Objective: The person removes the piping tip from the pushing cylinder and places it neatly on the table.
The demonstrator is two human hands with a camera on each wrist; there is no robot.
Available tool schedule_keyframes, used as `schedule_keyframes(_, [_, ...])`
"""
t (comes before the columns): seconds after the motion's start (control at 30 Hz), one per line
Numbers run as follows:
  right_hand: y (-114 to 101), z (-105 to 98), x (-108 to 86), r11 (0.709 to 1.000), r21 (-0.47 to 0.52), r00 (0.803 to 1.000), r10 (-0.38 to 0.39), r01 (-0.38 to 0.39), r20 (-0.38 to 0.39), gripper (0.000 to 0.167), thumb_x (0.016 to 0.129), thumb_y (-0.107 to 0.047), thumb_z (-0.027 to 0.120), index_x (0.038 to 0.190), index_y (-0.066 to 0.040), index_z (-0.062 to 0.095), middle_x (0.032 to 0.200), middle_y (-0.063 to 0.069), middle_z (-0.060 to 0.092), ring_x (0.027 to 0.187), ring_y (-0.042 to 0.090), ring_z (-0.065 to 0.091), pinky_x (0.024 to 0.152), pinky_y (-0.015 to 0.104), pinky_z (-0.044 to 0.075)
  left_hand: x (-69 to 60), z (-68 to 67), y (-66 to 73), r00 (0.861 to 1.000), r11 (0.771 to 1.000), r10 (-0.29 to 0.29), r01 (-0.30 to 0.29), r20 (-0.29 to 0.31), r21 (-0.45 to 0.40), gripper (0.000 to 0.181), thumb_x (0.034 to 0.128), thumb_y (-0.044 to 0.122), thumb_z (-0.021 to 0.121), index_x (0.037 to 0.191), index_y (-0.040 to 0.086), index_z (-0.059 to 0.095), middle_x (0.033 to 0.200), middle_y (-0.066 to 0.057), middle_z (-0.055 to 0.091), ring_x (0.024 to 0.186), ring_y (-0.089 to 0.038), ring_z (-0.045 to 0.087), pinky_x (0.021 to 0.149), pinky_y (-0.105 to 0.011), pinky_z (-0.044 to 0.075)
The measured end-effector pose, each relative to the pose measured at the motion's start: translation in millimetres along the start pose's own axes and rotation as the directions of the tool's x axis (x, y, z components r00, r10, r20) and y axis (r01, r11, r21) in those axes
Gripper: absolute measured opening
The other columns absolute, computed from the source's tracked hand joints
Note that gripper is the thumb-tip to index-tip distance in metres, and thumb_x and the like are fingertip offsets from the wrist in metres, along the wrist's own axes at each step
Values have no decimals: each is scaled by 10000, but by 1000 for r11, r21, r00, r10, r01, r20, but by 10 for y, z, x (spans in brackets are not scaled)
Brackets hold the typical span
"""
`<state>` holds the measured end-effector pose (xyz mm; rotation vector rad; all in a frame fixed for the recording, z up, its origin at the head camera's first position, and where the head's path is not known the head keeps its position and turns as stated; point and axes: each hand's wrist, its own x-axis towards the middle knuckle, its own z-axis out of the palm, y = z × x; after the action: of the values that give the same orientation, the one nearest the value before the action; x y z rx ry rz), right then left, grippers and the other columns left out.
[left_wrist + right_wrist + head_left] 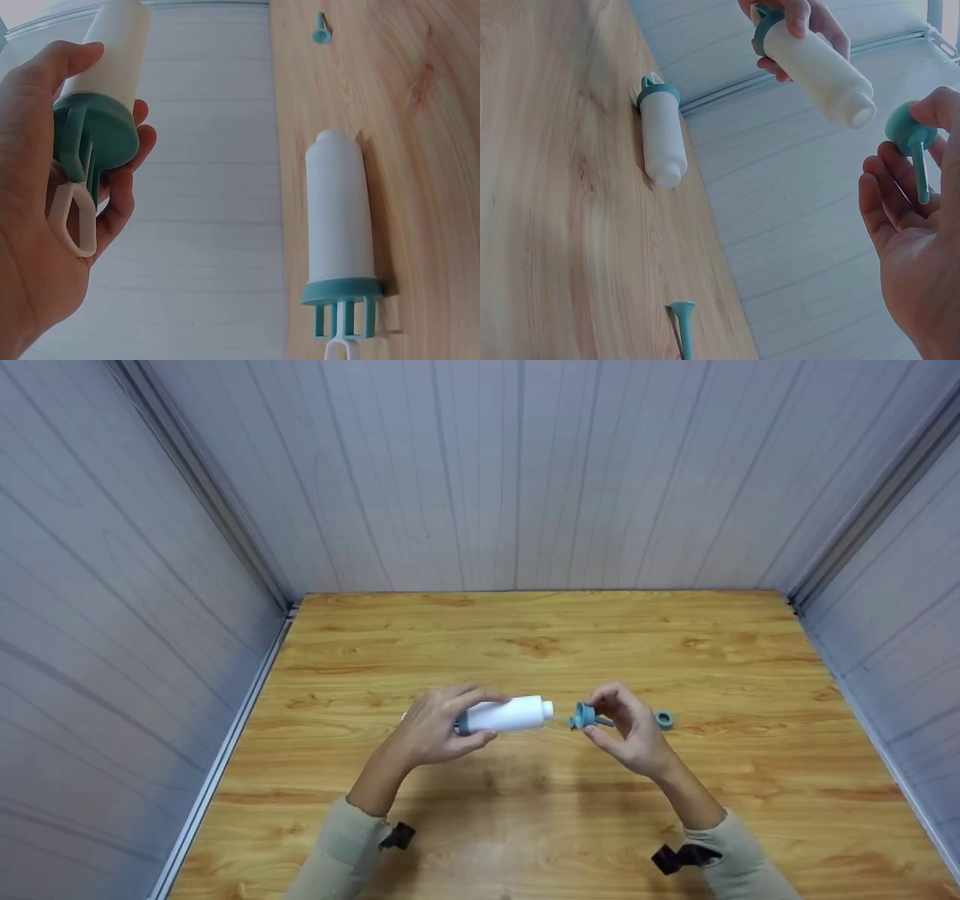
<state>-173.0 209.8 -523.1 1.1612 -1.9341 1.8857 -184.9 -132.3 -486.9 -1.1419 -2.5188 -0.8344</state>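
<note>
My left hand (442, 724) grips a white bottle (514, 714) round its teal end, holding it above the table with its narrow neck pointing right. A white loop (73, 219) sticks out of the teal end. Between thumb and fingers, my right hand (630, 731) pinches a teal funnel-shaped nozzle (911, 129) with a thin stem. A small gap separates nozzle and bottle neck. Lying on the table is a second, similar white bottle (339, 210), mostly hidden by my left hand in the head view. Beyond its neck lies another teal nozzle (682, 322).
A teal ring-shaped piece (664, 720) shows just right of my right hand. The wooden table (540, 630) is bounded by pale panel walls (480, 472) at the back and both sides.
</note>
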Motion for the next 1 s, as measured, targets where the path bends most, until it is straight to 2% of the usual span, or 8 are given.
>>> schedule_keyframes(0.07, [1,0,-2,1000,3,1000,-7,7,1,373,861,327,608,1207,212,530,1203,-91,712,1114,19,721,986,194,610,-18,-3,-19,1000,1000,5,-5,-6,1,403,968,320,834,1360,240,784,1213,-67,843,856,-220,761,703,-338,585])
schedule_keyframes(0.17, [-4,1,-9,1000,7,1000,-3,3,1,364,872,324,607,1209,210,529,1193,-97,708,1110,17,717,985,193,606,-41,-15,-36,1000,1000,3,-3,-8,4,416,950,318,850,1355,246,785,1200,-70,833,983,-256,762,825,-438,611])
schedule_keyframes(0.3, [-9,1,-18,1000,12,1000,14,-14,-1,352,887,315,603,1213,202,529,1194,-124,700,1116,5,710,994,190,601,-75,-27,-61,1000,1000,-13,13,-1,3,419,953,350,855,1355,259,780,1206,-70,826,1108,-286,733,955,-552,575])
schedule_keyframes(0.47, [1,4,-16,1000,23,1000,0,0,6,359,883,313,602,1219,209,527,1197,-92,703,1123,18,715,994,191,602,-138,-19,-108,1000,1000,-24,24,-6,-3,432,939,321,881,1353,252,778,1238,-66,831,1118,-289,727,974,-560,576])
schedule_keyframes(0.63, [16,6,-13,1000,29,1000,-8,8,11,365,870,315,597,1213,216,521,1192,-84,712,1124,18,716,977,191,606,-236,16,-165,998,998,-66,66,-1,-3,434,923,276,893,1341,262,778,1257,-64,831,1123,-290,718,983,-585,559])
schedule_keyframes(0.8, [34,6,-14,999,37,1000,-28,27,13,373,863,321,590,1215,223,515,1186,-62,711,1120,34,715,972,191,605,-340,71,-221,993,993,-120,120,5,-13,425,918,275,898,1327,256,785,1235,-71,839,1119,-303,734,988,-569,532])
schedule_keyframes(1.0, [49,4,-5,997,45,998,-56,55,18,374,858,322,589,1214,227,523,1160,-5,703,1103,47,714,973,196,606,-468,153,-289,990,990,-140,140,9,-20,414,913,254,899,1311,252,786,1187,-79,836,1085,-302,729,992,-625,532])
